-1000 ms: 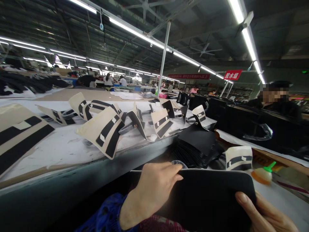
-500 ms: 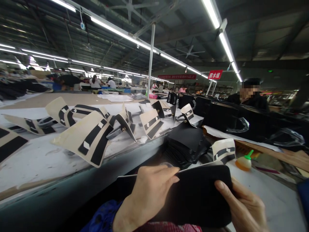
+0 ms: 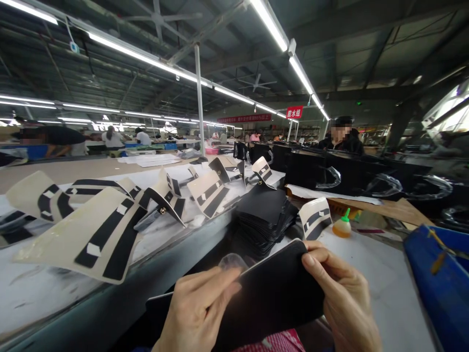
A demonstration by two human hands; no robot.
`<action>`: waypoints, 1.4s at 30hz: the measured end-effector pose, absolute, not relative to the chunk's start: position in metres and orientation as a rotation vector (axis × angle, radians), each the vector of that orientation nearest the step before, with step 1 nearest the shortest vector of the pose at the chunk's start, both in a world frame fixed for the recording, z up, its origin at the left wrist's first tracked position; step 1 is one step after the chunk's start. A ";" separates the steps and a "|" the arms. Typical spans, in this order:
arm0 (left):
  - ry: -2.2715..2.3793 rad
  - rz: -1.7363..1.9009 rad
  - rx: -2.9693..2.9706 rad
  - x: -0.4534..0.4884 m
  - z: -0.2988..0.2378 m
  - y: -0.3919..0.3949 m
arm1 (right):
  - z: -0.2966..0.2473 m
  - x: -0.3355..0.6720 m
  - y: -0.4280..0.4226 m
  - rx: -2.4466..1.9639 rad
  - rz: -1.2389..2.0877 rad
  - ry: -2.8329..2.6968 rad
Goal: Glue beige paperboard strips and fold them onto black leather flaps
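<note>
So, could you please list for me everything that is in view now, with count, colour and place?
Black panel: one, black, pale edge, between the hands
Clear plastic: one piece, transparent, beside left fingertips
Beige pieces: several, black strips, mostly left table
Sheet stack: one, black, ahead of panel
Bottle: one, orange contents, green tip, right worktop
Blue bin: one, blue, far right
Bags: several, black, right row
Capped person: one, dark clothes, beyond bags
Other people: several, background
Red sign: one, red, background
Pole: one, pale, background
Lights: several, white, ceiling
Left hand: one, panel's upper edge
Right hand: one, panel's right end
</note>
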State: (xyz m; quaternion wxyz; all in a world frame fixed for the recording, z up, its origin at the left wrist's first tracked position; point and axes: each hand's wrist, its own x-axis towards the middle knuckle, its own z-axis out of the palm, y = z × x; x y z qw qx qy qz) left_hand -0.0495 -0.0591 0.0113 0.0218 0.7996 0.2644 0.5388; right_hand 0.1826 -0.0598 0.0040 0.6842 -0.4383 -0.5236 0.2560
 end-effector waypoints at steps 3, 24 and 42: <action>0.811 1.673 2.499 -0.052 0.009 -0.059 | 0.002 0.182 -0.059 -0.969 0.534 -1.177; 0.870 1.615 2.271 0.002 0.036 -0.049 | 0.011 0.166 -0.069 -0.909 0.146 -1.397; 0.394 1.264 2.056 -0.005 0.044 -0.016 | 0.039 0.203 -0.030 -0.881 0.848 -1.757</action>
